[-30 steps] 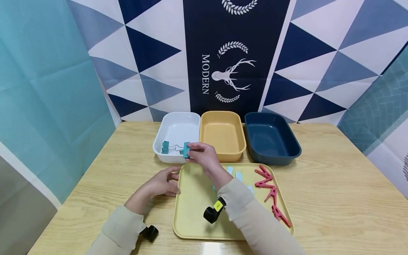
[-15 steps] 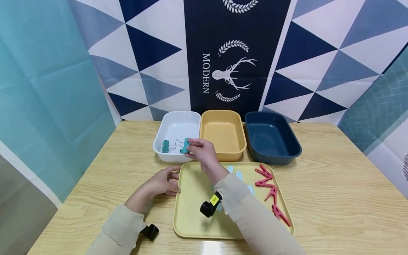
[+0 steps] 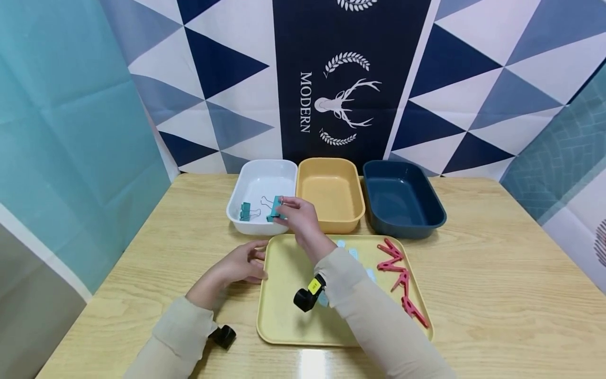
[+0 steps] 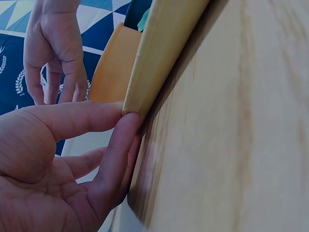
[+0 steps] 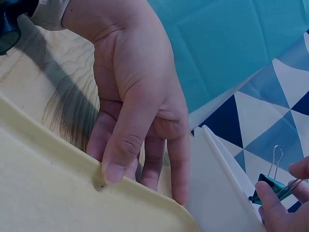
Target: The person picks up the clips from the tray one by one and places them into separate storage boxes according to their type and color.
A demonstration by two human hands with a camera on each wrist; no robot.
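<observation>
My right hand [image 3: 301,220] pinches a teal binder clip [image 3: 276,207] between thumb and fingers, over the front right part of the white bin [image 3: 260,228]. In the right wrist view, the held binder clip [image 5: 273,189] has a wire handle sticking up. Another teal binder clip [image 3: 244,211] lies inside the bin at its front left. My left hand [image 3: 242,265] grips the left rim of the pale yellow tray [image 3: 284,329]. The left wrist view shows the left hand [image 4: 72,164] with thumb and finger pinching the tray edge.
Red clothespins [image 3: 402,279] lie along the tray's right side. Several light blue pieces [image 3: 371,275] lie on the tray, partly hidden by my right sleeve. A yellow-orange bin [image 3: 331,181] and a dark blue bin [image 3: 402,197] stand right of the white one.
My right hand has moved slightly farther into the white bin with the binder clip. The left hand stays on the tray rim. The head view has shifted a little.
</observation>
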